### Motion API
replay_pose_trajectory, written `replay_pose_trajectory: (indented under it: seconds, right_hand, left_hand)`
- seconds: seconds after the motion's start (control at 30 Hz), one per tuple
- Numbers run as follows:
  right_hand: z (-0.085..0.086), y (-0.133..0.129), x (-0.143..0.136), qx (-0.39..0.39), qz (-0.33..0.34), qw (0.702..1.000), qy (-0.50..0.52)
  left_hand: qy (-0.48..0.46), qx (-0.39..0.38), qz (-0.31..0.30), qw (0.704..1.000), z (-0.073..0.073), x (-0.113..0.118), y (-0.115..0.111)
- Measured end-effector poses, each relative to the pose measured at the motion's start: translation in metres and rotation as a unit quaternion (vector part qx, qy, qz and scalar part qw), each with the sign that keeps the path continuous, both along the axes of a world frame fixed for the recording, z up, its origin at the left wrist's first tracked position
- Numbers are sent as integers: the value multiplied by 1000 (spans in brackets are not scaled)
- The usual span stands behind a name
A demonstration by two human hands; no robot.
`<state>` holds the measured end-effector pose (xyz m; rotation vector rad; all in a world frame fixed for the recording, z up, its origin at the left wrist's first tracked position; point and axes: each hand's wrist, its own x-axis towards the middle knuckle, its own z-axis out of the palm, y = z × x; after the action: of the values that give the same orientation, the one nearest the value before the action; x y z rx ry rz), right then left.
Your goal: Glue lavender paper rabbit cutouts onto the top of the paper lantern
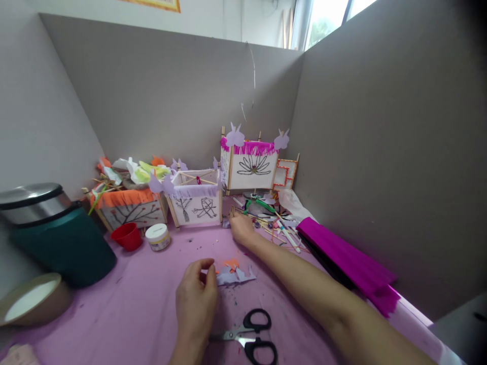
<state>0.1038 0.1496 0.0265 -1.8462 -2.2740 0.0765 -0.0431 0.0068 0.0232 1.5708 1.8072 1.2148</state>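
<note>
My left hand (196, 296) rests on the purple table cover, thumb and forefinger pinched beside lilac paper cut-outs (236, 276) and an orange scrap (231, 263); whether it grips anything is unclear. My right hand (241, 229) reaches far forward, fingers at a pile of thin wooden sticks and pens (272, 223) in front of the paper lanterns. What its fingers hold is hidden. Black-handled scissors (251, 334) lie open near my left wrist.
Three paper lanterns stand at the back: orange-trimmed (131, 208), lilac-trimmed (196, 200), magenta-fringed (249, 162). A red cup (127, 235), a white jar (158, 235), a dark green bin (53, 238) and a bowl (28, 301) sit left. Magenta crepe paper (346, 261) lies right. Grey partitions enclose the desk.
</note>
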Motion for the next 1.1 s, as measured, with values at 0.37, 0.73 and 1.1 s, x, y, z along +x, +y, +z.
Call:
replay_pose_trajectory:
  seconds: [0.37, 0.73, 1.1]
  right_hand:
    - [-2, -43, 38, -23, -60, 998, 13]
    - [-6, -71, 10, -31, -14, 999, 31]
    - [-12, -105, 32, -10, -60, 998, 31]
  left_hand:
    - [265, -88, -43, 959, -5, -7, 4]
    - [283, -112, -105, 947, -11, -5, 7]
    - [291, -154, -147, 933, 2, -13, 4]
